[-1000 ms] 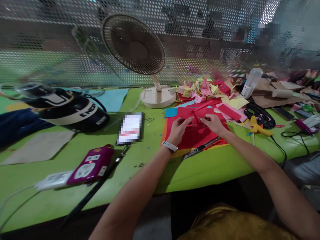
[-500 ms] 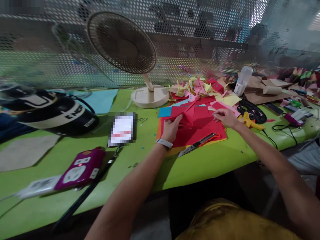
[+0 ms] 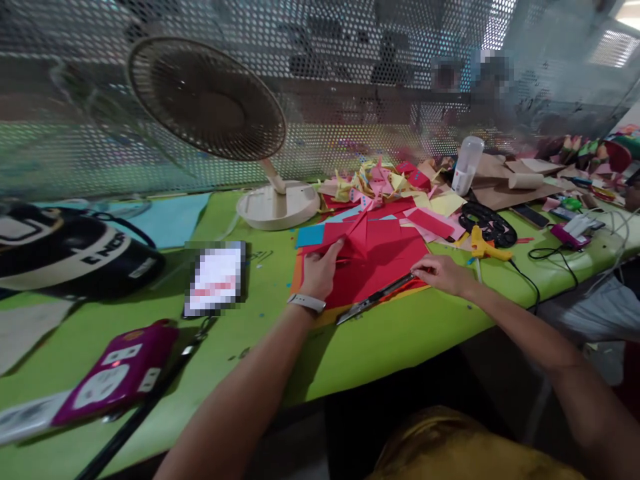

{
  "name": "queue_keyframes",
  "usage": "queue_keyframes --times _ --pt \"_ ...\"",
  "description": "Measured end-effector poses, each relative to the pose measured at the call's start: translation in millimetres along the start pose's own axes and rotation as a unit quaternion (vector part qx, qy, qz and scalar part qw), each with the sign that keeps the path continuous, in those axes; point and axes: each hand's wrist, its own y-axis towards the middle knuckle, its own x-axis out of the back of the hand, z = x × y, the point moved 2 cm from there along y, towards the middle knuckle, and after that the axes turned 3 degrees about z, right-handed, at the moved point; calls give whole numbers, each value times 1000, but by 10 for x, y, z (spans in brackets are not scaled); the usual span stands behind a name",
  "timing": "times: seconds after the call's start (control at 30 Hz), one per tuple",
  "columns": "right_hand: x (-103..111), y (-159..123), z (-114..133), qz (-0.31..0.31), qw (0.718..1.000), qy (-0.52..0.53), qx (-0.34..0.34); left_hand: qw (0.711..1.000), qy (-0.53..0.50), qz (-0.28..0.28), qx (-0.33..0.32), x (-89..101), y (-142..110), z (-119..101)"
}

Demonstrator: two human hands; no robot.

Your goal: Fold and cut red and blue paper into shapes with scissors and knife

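While right hand (image 3: 443,274) pinches cutter (image 3: 381,295), blade (image 3: 351,313) points diagonally near-left.

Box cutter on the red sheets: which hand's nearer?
Right. The right hand has its fingertips at the handle end of the box cutter; the left hand is farther off, beyond the blade end, at the folded red paper.

Dim, flat indoor light covers the counter (image 3: 400,347), with deep shadow beneath its front edge. Brightness enters through the perforated panel (image 3: 345,127) and at the upper right corner. The phone screen (image 3: 215,277) glows white, pixelated. Soft blur smears the counter's left end, and wide-angle distortion stretches things there.
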Motion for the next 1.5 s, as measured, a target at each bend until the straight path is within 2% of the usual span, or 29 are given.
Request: queue_keyframes --times 0.4,0.53,0.6,0.7,0.8,0.93,1.2,1.33,1.4,1.5 --pt "12 223 53 44 999 -12 5 999 30 -1 23 -12 -78 -94" --pt "61 277 64 69 996 -55 -7 999 43 -9 20 -24 -100 -133" --pt "153 269 20 70 987 -130 -58 998 56 -7 16 -26 -105 -147" --pt "357 217 -141 40 952 -253 -170 998 60 -2 10 -18 -95 -134" --pt "509 165 -331 25 925 -300 -232 999 48 5 17 -9 -72 -90" --pt "547 150 -483 58 887 -363 -278 999 33 -5 19 -11 -57 -59" --pt "629 302 -610 104 905 -353 -211 999 44 1 33 12 -44 -33" --pt "685 387 -665 117 914 -342 -186 999 38 3 18 9 -35 -26" --pt "704 398 -648 98 922 -323 -191 999 33 0 22 3 -36 -25" --pt "753 372 -567 26 936 -269 -226 999 42 -2 23 -4 -42 -36"
